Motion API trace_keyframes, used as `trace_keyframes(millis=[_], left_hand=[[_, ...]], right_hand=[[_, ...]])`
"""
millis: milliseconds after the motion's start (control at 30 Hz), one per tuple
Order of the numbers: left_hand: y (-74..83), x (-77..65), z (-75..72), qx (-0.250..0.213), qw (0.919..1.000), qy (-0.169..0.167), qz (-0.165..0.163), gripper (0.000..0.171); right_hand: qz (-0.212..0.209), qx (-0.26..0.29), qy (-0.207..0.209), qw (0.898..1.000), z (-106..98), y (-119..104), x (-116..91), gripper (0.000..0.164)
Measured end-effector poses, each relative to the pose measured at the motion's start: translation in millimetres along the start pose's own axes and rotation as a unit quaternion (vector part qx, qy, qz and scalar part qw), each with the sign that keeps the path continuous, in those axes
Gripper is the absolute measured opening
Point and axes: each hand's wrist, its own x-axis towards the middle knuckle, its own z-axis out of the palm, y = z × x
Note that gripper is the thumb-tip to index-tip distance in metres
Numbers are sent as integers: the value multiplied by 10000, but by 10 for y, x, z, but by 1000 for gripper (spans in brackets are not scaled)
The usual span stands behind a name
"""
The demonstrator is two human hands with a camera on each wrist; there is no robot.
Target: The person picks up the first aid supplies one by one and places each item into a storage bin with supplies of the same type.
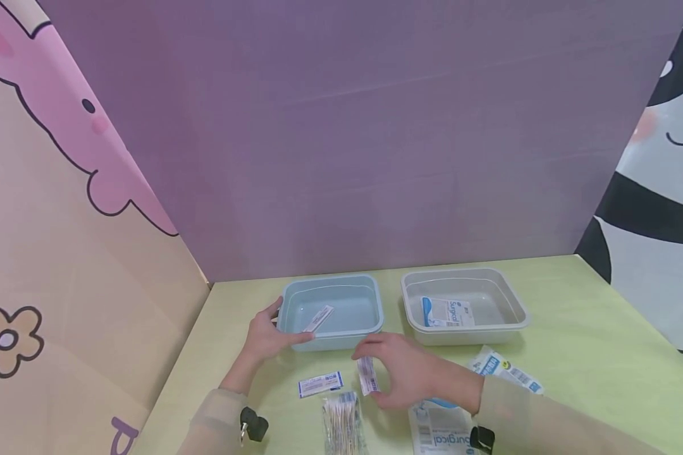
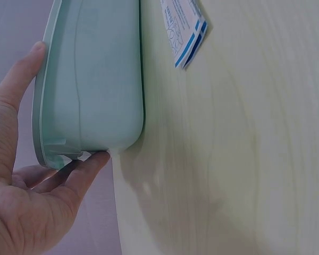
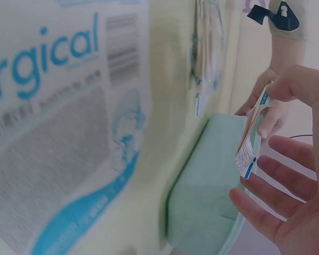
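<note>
My left hand grips the left end of a light blue-green plastic bin, its thumb on the front rim. One slim white wrapped adhesive bandage leans inside that bin. In front of it my right hand holds another wrapped bandage by its ends, between thumb and fingertips. The right wrist view shows this bandage off the table, close to the bin's outer wall. A third wrapped bandage lies on the table between the hands.
A clear bag of cotton swabs lies at the front. A grey bin at the right contains a packet marked Surgical. Near the right forearm lie a larger Surgical packet and a white-blue packet.
</note>
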Motion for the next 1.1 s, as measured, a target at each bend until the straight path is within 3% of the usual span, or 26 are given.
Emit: trace_keyframes(millis=[167, 567, 1100], left_hand=[[-20, 6, 2, -9, 10000, 5, -7, 120], [-39, 23, 6, -35, 10000, 18, -25, 120], [-28, -18, 6, -32, 9999, 25, -100, 121]], right_hand=[[-296, -53, 324, 9990, -76, 23, 51, 48], [-295, -529, 813, 9948, -319, 81, 232, 41], [61, -887, 763, 9931, -374, 378, 427, 42]])
